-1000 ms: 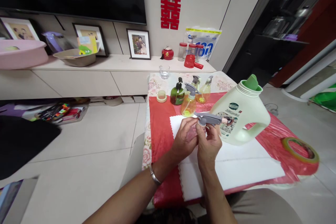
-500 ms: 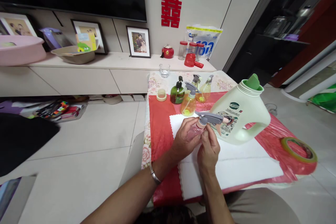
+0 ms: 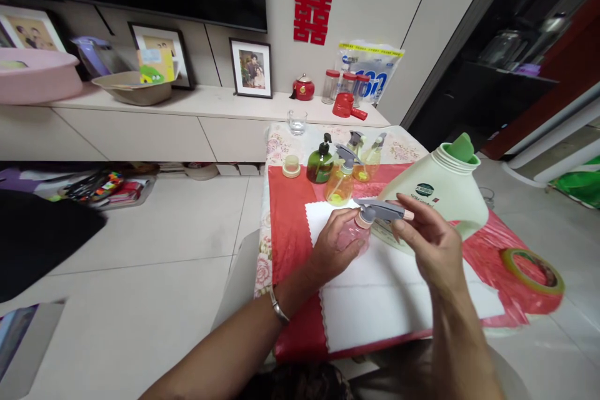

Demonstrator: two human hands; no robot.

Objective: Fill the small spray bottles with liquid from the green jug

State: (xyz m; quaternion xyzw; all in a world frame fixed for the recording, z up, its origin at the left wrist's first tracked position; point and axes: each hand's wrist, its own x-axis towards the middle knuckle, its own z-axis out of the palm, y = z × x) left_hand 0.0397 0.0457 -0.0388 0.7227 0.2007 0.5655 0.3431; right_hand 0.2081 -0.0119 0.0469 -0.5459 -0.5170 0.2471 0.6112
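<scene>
My left hand [image 3: 334,244] is wrapped round the body of a small pink spray bottle [image 3: 357,236], keeping it above a white sheet. Its grey trigger head points right, towards my right hand [image 3: 429,234]. The thumb and fingers of that hand close about the pinkish nozzle end and the trigger. Just behind stands a large pale green detergent jug [image 3: 445,190] with a green cap upside down in its mouth; my right hand hides part of its label. An orange spray bottle [image 3: 340,186] stands upright beyond my left hand.
Behind are a green pump bottle [image 3: 320,165], more spray bottles [image 3: 370,162], a cream cap [image 3: 291,166] and a glass cup [image 3: 297,122]. A tape roll [image 3: 553,284] lies on the red cover at right. The white sheet [image 3: 365,312] lies in front.
My right hand has moved from the bottle's neck rightward to its nozzle end. The left hand still holds the pink spray bottle. The view has shifted slightly.
</scene>
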